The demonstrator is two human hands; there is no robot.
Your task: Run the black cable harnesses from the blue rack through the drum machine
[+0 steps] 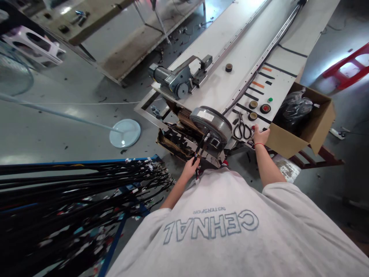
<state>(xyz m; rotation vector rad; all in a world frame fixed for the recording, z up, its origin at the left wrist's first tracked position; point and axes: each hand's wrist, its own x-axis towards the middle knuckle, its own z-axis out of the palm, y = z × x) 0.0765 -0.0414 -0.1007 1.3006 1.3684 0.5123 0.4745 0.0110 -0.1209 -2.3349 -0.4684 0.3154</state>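
Our left hand (192,167) is clamped on the cable (197,152), seven o'clock from the wheel (219,124). Our right hand (261,136), grip unclear, adjoins the scissors (241,125).

Workshop floor furniture
Red stool (350,69) at two o'clock; white stool (36,46) at ten; workbench (96,13) at eleven; round pale base (125,133) at nine.

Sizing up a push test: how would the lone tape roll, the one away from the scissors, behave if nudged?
The tape roll lies flat, so it would probably slide rather than roll. Its low, broad shape looks hard to tip. The open core suggests it's fairly light.
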